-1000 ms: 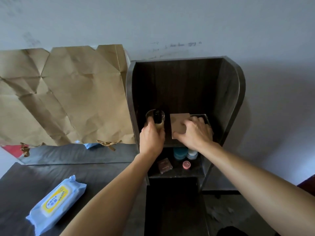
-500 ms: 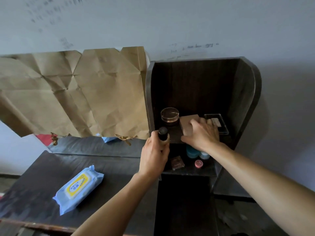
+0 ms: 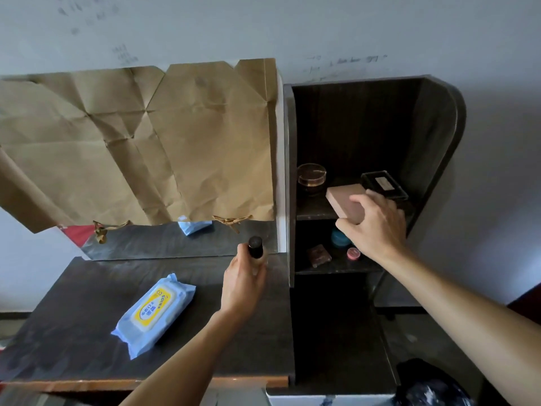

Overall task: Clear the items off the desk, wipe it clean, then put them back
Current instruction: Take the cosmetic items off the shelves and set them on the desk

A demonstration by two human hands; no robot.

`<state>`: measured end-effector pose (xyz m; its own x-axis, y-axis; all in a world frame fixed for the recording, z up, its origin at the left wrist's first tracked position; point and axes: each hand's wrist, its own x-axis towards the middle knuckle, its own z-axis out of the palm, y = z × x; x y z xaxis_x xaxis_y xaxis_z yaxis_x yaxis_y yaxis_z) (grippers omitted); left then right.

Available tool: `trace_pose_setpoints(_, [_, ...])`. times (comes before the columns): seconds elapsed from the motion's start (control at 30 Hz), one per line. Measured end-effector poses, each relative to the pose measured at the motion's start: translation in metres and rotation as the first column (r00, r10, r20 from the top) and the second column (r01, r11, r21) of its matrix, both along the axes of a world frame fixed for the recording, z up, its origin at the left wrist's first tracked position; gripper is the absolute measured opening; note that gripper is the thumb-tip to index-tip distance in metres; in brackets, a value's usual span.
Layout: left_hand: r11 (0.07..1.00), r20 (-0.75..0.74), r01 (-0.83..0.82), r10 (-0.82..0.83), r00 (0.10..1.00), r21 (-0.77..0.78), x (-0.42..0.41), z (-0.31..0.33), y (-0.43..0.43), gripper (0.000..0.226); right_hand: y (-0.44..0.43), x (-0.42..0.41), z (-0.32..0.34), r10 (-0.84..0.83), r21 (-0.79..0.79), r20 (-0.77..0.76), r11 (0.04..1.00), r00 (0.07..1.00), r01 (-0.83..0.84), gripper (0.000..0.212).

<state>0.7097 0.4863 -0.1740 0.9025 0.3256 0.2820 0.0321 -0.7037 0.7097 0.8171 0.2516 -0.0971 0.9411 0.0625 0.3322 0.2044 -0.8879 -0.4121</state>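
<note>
My left hand (image 3: 243, 284) grips a small bottle with a black cap (image 3: 255, 249), held upright over the dark desk (image 3: 87, 312) near its back right corner. Over at the front edge of the dark side shelf's (image 3: 439, 118) upper level, my right hand (image 3: 376, 227) holds a flat pink box (image 3: 345, 200) tilted. A round brown jar (image 3: 311, 177) and a black rectangular case (image 3: 383, 183) stand on that upper level. A blue wet-wipe pack with a yellow label (image 3: 153, 313) lies on the desk.
The lower shelf level holds a blue round jar (image 3: 339, 239), a small pink pot (image 3: 353, 253) and a dark square compact (image 3: 319, 254). Crumpled brown paper (image 3: 140, 148) covers a mirror (image 3: 175, 241) behind the desk. A dark bag (image 3: 430, 385) sits at bottom right.
My left hand has carried the black-capped bottle off the upper shelf, leftward and down over the desk. My right hand has pulled the pink box to the shelf's front edge. The view shifted left.
</note>
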Motion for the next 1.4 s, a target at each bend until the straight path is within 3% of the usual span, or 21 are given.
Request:
trace_pose_setpoints(0.23, [1.0,-0.107,0.012,-0.014,0.994,-0.017,-0.039,-0.033,0.074,0.028,0.043,-0.093,-0.059,-0.066,0.153,0.094,0.987,0.993,0.051,0.06])
trace_pose_setpoints(0.33, [0.999,-0.157,-0.023,0.017,0.987,-0.037,-0.049,-0.048,0.098,0.027,0.067,-0.116,-0.093,-0.057,0.114,0.088,0.992,0.995,0.046,0.058])
trace_pose_setpoints(0.43, [0.999,-0.204,-0.041,0.035,0.978,-0.026,-0.051,-0.064,0.116,0.024,0.098,-0.125,-0.125,0.014,0.024,-0.02,1.0,1.0,-0.014,0.058])
trace_pose_setpoints(0.6, [0.996,-0.267,-0.06,0.042,0.963,-0.059,-0.035,-0.091,0.133,0.024,0.158,-0.093,-0.17,0.107,-0.172,-0.295,0.972,0.949,-0.163,0.055])
trace_pose_setpoints(0.73, [0.995,-0.306,-0.072,0.05,0.951,-0.063,-0.01,-0.11,0.148,0.026,0.2,-0.037,-0.207,0.088,-0.239,-0.407,0.95,0.909,-0.199,0.047])
trace_pose_setpoints(0.97, [0.982,-0.446,-0.164,0.104,0.889,-0.097,0.044,-0.139,0.158,0.029,0.228,0.041,-0.256,-0.05,-0.367,-0.468,0.919,0.882,-0.143,0.042])
trace_pose_setpoints(1.1, [0.98,-0.504,-0.167,0.091,0.859,-0.109,0.073,-0.151,0.155,0.029,0.23,0.055,-0.267,-0.071,-0.399,-0.462,0.907,0.884,-0.136,0.053])
trace_pose_setpoints(1.23, [0.984,-0.528,-0.105,0.012,0.849,-0.146,0.101,-0.16,0.151,0.025,0.232,0.053,-0.267,-0.074,-0.456,-0.461,0.875,0.885,-0.165,0.066])
trace_pose_setpoints(1.4, [0.991,-0.478,0.024,-0.084,0.874,-0.131,0.144,-0.168,0.143,0.02,0.216,0.054,-0.271,-0.052,-0.409,-0.516,0.892,0.855,-0.193,0.075])
